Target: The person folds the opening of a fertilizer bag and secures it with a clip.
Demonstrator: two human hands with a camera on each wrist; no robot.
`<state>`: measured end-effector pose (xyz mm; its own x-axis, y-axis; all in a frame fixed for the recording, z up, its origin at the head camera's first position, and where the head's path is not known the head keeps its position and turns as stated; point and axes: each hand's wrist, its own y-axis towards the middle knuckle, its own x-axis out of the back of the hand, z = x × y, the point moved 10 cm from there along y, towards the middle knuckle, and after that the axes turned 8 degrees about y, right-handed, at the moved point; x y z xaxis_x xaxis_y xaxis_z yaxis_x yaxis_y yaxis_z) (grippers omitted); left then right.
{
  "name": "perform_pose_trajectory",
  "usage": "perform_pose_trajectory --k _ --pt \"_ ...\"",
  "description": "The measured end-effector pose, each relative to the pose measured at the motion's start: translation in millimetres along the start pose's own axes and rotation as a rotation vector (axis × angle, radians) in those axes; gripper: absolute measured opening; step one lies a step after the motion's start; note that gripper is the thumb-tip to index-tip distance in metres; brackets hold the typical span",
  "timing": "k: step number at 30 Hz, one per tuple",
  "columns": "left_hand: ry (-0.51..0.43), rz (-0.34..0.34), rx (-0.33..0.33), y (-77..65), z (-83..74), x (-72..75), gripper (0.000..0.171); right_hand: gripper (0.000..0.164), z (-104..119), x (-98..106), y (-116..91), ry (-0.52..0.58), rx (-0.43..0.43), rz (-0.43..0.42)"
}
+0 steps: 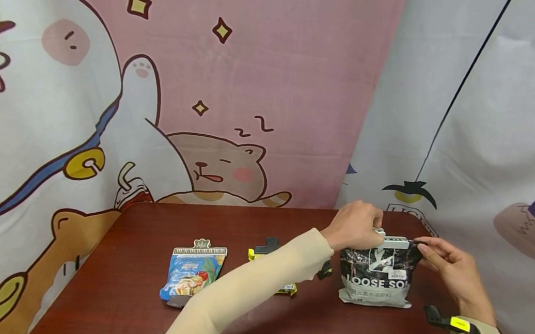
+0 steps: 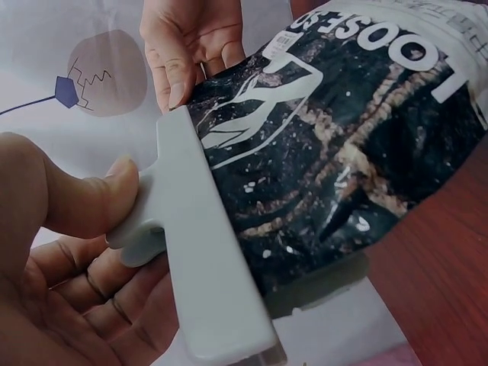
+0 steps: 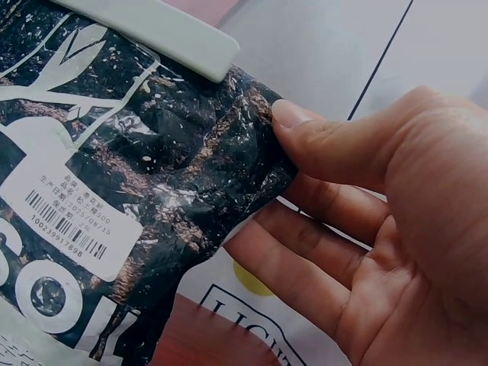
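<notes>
A black and white bag of loose soil (image 1: 373, 278) stands upright at the right of the table in the head view. Across its top edge sits a pale grey sealing clip (image 2: 206, 252). My left hand (image 1: 354, 227) pinches the clip's handle between thumb and fingers. In the right wrist view my right hand (image 3: 381, 206) pinches the bag's top corner, thumb in front and index finger behind, the other fingers loosely bent. A white barcode label (image 3: 72, 217) shows on the bag's front.
Further left lies a blue food bag (image 1: 193, 275) with a piano-patterned clip (image 1: 199, 251) on its top. Between the bags, a yellow package (image 1: 287, 289) with a black clip (image 1: 266, 245) is partly hidden behind my left sleeve (image 1: 254, 285). A printed cloth (image 1: 279, 59) hangs behind the table.
</notes>
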<state>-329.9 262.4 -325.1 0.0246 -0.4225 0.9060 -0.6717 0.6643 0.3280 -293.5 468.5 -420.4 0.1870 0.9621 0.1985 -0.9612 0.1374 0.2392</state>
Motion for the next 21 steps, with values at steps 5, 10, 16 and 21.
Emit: perform_pose_trajectory --k 5,10,16,21 --pt "-0.007 0.02 0.031 3.2 -0.1 -6.6 0.034 0.02 -2.2 0.2 -0.8 0.016 0.0 0.011" --pt "0.021 0.028 0.049 7.1 -3.7 -10.3 0.035 0.018 -7.1 1.2 -1.4 0.114 -0.019 0.019" --pt "0.038 0.041 0.065 12.1 -9.3 -12.5 0.036 0.02 -6.6 0.3 -1.7 0.305 0.005 0.033" --pt "0.034 0.043 0.056 14.1 -12.2 -12.9 0.038 0.018 -4.1 5.9 -1.7 0.219 -0.001 -0.012"
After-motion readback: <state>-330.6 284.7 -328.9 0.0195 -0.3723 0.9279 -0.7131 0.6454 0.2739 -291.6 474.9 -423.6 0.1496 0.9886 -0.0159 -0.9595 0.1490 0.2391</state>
